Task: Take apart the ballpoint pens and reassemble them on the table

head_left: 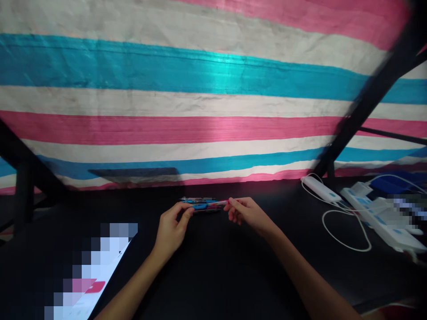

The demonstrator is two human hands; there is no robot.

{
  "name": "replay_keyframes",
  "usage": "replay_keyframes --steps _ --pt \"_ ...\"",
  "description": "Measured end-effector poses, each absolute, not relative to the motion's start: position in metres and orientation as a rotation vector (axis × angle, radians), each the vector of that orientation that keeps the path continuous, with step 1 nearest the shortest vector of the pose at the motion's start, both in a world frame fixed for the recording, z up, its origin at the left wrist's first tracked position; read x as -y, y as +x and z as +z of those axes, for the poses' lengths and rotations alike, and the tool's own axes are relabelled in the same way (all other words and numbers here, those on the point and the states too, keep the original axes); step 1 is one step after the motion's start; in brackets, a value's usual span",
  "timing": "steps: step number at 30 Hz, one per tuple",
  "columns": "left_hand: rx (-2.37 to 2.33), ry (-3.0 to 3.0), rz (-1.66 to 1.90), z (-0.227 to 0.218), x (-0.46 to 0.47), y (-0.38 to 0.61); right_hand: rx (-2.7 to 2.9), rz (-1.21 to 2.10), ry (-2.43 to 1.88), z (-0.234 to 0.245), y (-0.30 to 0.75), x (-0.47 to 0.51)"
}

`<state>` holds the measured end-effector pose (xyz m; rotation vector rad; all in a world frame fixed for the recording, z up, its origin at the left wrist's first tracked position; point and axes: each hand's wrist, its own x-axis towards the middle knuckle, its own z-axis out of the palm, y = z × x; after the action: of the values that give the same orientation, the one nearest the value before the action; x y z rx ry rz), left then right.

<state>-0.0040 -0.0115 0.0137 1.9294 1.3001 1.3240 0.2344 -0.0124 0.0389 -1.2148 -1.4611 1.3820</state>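
Observation:
Both my hands are raised just above the black table, with a pen (213, 204) stretched between them. Its blue part (200, 207) is pinched between the thumb and fingers of my left hand (173, 224). The thumb and forefinger of my right hand (245, 212) close on its red end; the other fingers curl below. A pale, see-through stretch of barrel shows in between. Several more pens (191, 199) lie on the table right behind and beneath it, partly covered by it and my fingers. Whether the blue and red parts are joined, I cannot tell.
On the right, a white power strip (376, 218) carries plugs, with a white cable (368, 242) looped beside it. A white device (320, 189) and a blue object (393, 182) lie nearby. A lit screen (100, 271) is at the lower left. Striped sheeting (200, 129) hangs behind the black table (213, 275).

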Motion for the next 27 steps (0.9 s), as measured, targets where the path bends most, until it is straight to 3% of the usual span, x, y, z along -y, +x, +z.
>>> replay_keyframes --steps 21,27 --pt "-1.040 1.358 1.393 0.009 0.003 -0.004 1.340 1.416 -1.055 0.034 0.233 0.011" --pt "-0.993 1.271 1.370 0.009 0.005 -0.002 1.239 1.289 -1.011 0.024 0.231 0.008"
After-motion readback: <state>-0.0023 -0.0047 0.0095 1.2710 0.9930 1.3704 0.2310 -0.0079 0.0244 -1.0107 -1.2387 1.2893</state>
